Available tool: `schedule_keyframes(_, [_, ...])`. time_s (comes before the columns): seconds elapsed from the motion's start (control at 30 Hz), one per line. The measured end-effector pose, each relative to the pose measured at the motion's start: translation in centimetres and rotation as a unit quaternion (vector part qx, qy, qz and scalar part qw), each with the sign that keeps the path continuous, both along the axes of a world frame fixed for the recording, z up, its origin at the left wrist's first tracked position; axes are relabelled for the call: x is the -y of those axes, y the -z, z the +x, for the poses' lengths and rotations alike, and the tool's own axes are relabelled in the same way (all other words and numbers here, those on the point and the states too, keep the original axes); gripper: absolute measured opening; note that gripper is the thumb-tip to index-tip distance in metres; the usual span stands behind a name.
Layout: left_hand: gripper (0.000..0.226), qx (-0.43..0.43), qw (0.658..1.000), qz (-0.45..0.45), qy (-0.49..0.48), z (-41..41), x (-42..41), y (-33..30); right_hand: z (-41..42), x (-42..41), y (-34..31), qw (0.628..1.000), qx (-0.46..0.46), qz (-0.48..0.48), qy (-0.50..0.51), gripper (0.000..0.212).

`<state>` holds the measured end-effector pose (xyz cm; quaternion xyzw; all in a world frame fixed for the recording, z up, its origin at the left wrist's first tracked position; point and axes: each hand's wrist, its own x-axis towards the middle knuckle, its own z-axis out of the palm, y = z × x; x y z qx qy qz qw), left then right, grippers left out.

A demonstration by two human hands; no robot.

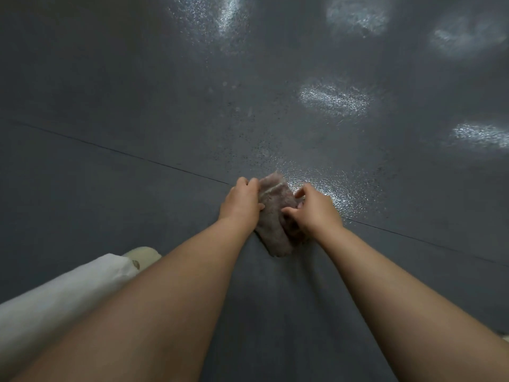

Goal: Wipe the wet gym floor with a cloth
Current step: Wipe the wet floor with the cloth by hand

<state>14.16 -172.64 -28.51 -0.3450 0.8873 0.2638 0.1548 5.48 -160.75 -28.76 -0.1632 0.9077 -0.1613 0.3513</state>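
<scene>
Closest to me I see two bare forearms reaching forward and down over the dark floor (110,106); under the left forearm, at the lower left, lies a white trouser leg (55,301) with a pale shoe (144,255) at its end. Further out, my left hand (242,202) has its fingers curled round the left edge of the cloth (274,216), thumb pressed on top; my right hand (314,208) pinches the right side of the same cloth, fingers bent into its folds; so both hands are grasping the cloth, neither one released. The cloth is a greyish-pink, fuzzy rag, bunched between the hands and lying on the floor, its near end trailing back toward me; its far tip sits at a thin dark seam (110,150) that runs slantwise across the floor. Just beyond the cloth and to its right, the floor glistens with fine droplets (330,188); further off, several bright wet patches (333,99) shine at the upper right and top of the view.
</scene>
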Motion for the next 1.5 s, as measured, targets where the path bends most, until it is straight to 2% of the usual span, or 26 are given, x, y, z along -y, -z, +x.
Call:
schedule_keyframes(0.07, [0.017,0.01,1.0,0.002,-0.019,-0.1,0.0,-0.2,-0.2,-0.4,-0.3,1.0,-0.014,0.017,-0.02,0.023])
schedule_keyframes(0.13, [0.005,-0.004,1.0,0.008,-0.021,0.1,0.2,-0.2,-0.1,-0.7,-0.4,0.998,-0.043,-0.017,-0.033,0.019])
schedule_keyframes(0.27, [0.01,-0.062,0.992,0.049,-0.097,0.6,0.4,-0.5,0.7,-0.5,-0.5,0.994,-0.068,-0.088,-0.013,0.019])
schedule_keyframes(0.37, [0.007,-0.079,0.979,0.039,-0.185,0.6,0.7,0.0,0.6,-0.4,-0.4,0.991,-0.134,-0.028,-0.017,0.03])
schedule_keyframes(0.43, [0.003,-0.078,0.966,0.021,-0.247,0.8,0.8,0.4,0.0,-0.7,-0.1,0.99,-0.143,-0.001,0.009,0.032])
schedule_keyframes(0.5, [0.014,-0.073,0.963,-0.023,-0.259,1.0,0.6,0.9,-0.8,-1.1,0.4,0.989,-0.146,-0.006,0.036,0.031])
schedule_keyframes(0.57, [0.019,-0.099,0.975,-0.118,-0.159,1.2,-0.4,1.3,-1.2,-1.4,0.9,0.985,-0.168,-0.024,0.031,0.029])
schedule_keyframes(0.63, [0.028,-0.156,0.973,-0.169,0.009,1.2,-2.0,2.1,-1.3,-1.5,1.4,0.978,-0.203,-0.045,0.011,0.028])
schedule_keyframes(0.67, [0.041,-0.128,0.972,-0.172,0.099,1.2,-3.1,2.6,-1.3,-1.4,1.7,0.974,-0.221,-0.054,0.002,0.027])
schedule_keyframes(0.7, [0.056,-0.061,0.974,-0.151,0.159,1.1,-4.2,3.0,-1.3,-1.3,2.1,0.969,-0.237,-0.063,-0.004,0.028])
schedule_keyframes(0.73, [0.066,0.0,0.974,-0.133,0.184,0.9,-4.9,3.4,-1.3,-1.2,2.3,0.966,-0.248,-0.072,-0.006,0.029])
schedule_keyframes(0.83, [0.073,0.046,0.975,-0.123,0.177,0.6,-5.2,4.5,-1.6,-0.4,2.7,0.962,-0.258,-0.087,-0.005,0.032])
schedule_keyframes(0.87, [0.072,0.058,0.97,-0.123,0.201,0.1,-4.6,4.1,-1.7,-0.1,2.7,0.964,-0.252,-0.084,-0.003,0.033])
schedule_keyframes(0.97, [0.064,0.016,0.945,-0.173,0.278,-2.0,-0.5,4.7,-2.4,0.8,2.8,0.964,-0.253,-0.086,-0.002,0.034])
schedule_keyframes(1.0, [0.065,0.046,0.947,-0.16,0.275,-2.8,1.1,4.5,-2.6,1.1,2.8,0.962,-0.26,-0.088,-0.004,0.034])
schedule_keyframes(1.17, [0.066,0.106,0.985,-0.132,0.031,-5.0,7.0,4.0,-4.1,2.0,2.7,0.969,-0.239,-0.064,0.003,0.038])
schedule_keyframes(1.23, [0.066,0.091,0.988,-0.125,0.012,-5.6,5.6,3.8,-4.7,2.3,2.9,0.968,-0.241,-0.07,0.024,0.038])
schedule_keyframes(1.3, [0.065,0.056,0.984,-0.138,0.099,-6.3,3.1,3.7,-5.3,2.9,3.0,0.964,-0.249,-0.077,0.054,0.043])
schedule_keyframes(1.4, [0.06,0.009,0.946,-0.145,0.291,-7.4,2.1,3.9,-6.2,4.0,2.9,0.961,-0.255,-0.072,0.081,0.041])
schedule_keyframes(1.5, [0.059,0.009,0.914,-0.152,0.375,-10.4,5.7,3.9,-6.8,5.4,3.0,0.962,-0.258,-0.047,0.08,0.047])
